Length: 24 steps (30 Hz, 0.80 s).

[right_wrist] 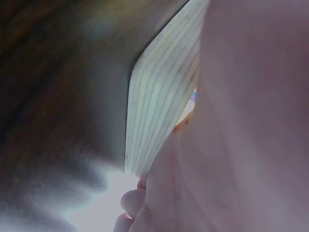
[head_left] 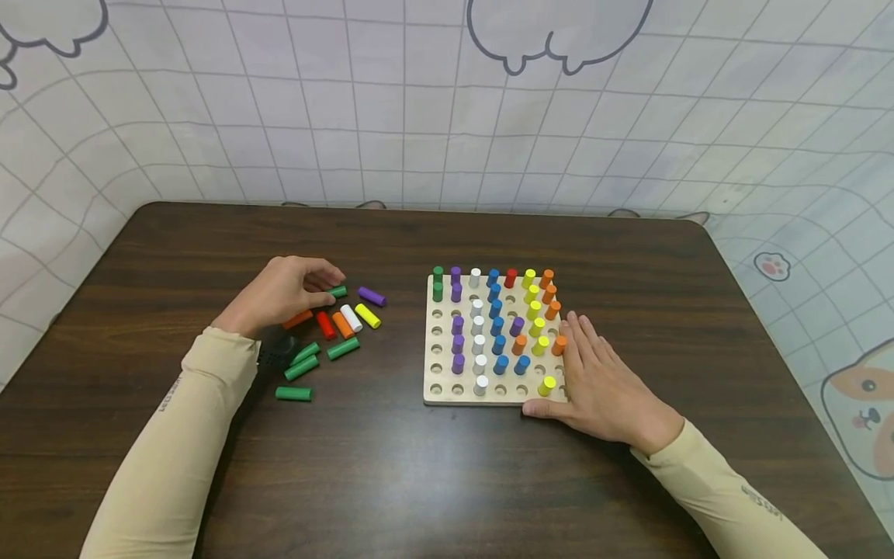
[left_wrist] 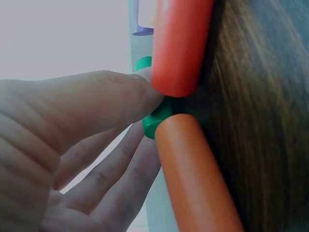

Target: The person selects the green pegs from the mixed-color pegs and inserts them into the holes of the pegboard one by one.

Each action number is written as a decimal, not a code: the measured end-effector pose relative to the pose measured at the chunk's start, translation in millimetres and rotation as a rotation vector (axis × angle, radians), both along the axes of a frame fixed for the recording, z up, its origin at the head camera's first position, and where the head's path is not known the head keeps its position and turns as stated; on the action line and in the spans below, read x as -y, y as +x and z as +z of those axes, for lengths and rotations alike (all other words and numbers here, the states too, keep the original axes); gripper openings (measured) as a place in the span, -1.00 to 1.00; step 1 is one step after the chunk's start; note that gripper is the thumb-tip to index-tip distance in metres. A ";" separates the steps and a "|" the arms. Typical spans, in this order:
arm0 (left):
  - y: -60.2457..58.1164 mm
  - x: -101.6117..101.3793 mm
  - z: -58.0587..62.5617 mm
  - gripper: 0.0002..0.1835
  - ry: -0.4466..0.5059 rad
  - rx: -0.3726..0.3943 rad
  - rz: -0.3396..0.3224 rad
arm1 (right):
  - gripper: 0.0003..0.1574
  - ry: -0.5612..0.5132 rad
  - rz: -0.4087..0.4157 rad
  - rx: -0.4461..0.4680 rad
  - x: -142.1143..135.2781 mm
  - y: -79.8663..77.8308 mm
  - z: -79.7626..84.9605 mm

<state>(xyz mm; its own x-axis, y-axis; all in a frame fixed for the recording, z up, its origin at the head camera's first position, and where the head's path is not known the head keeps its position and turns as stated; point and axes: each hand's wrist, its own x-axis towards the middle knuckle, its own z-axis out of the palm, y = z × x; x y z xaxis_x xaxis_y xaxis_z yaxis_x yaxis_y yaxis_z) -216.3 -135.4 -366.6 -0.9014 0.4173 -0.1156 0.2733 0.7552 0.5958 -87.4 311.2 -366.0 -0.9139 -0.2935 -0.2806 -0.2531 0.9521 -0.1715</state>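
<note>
In the head view my left hand is at the far side of the loose pegs and pinches a green peg between thumb and fingers. The left wrist view shows the thumb across that green peg, with a red peg and an orange peg close to the camera. My right hand rests along the right side of a wooden pegboard, fingers extended, thumb at its front edge. The board's layered edge shows beside the palm in the right wrist view.
Around the left hand lie a purple peg, a yellow peg, a white peg and several green pegs. Columns of coloured pegs stand upright in the board, among bare holes. The dark wooden table ends at a patterned cloth.
</note>
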 end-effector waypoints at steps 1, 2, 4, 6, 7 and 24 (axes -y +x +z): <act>-0.1 -0.1 0.6 -0.67 -0.004 -0.001 0.001 | 0.67 0.000 0.000 -0.001 0.0 0.0 0.3; -0.1 -0.3 1.3 -0.67 -0.008 -0.003 0.001 | 0.67 0.000 -0.001 -0.003 -0.1 -0.1 0.4; -0.1 -0.6 2.2 -0.66 -0.020 -0.004 0.002 | 0.67 0.000 -0.002 -0.004 -0.3 -0.1 0.8; -0.1 -0.7 2.6 -0.65 -0.031 -0.004 0.003 | 0.67 -0.002 -0.003 -0.004 -0.5 0.0 0.9; 0.1 -0.8 2.6 -0.65 -0.036 -0.002 0.005 | 0.67 -0.003 -0.002 -0.004 -0.4 0.0 0.9; 1.2 -0.6 0.8 -0.67 -0.043 -0.035 -0.004 | 0.66 -0.005 0.000 0.002 -0.6 -0.3 0.4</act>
<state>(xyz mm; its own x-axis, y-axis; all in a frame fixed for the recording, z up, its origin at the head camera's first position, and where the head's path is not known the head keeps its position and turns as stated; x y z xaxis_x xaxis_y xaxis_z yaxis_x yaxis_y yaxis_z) -215.2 -134.8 -365.7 -0.9035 0.4162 -0.1020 0.2963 0.7789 0.5528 -87.7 311.8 -365.5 -0.9134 -0.2945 -0.2809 -0.2524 0.9514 -0.1766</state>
